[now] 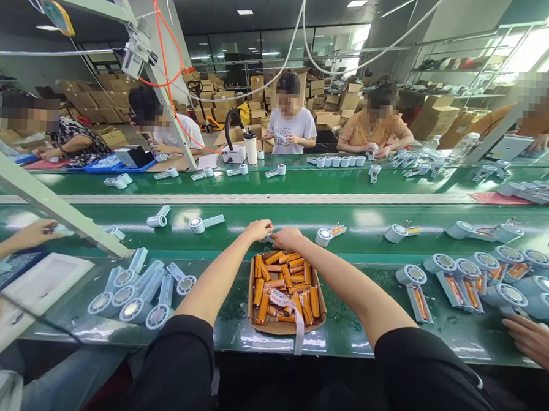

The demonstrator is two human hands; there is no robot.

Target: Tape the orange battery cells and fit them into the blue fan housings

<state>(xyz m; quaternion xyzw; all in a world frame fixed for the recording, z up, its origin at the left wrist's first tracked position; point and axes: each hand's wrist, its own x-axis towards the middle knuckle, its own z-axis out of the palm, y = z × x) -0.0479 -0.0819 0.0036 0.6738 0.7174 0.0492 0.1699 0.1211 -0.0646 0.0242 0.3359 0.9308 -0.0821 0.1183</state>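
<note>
My left hand [257, 230] and my right hand [287, 237] meet over the green conveyor, just beyond a cardboard box [251, 318]. Between them is a light-blue handheld fan [267, 239], mostly covered by my fingers. Both hands are closed on it. Orange battery packs [275, 283] fill the box in a loose pile, with a strip of white printed tape [299, 332] draped over its front edge. To the right on the belt lies another handheld fan [324, 236], with an orange battery in its open handle.
Several fans [134, 299] without visible batteries lie at my left. Many fans with batteries [464, 283] crowd the right, beside a co-worker's hand [532, 338]. A co-worker's arm [19, 238] reaches in at left. A slanted metal post [58, 200] stands left; people sit across the line.
</note>
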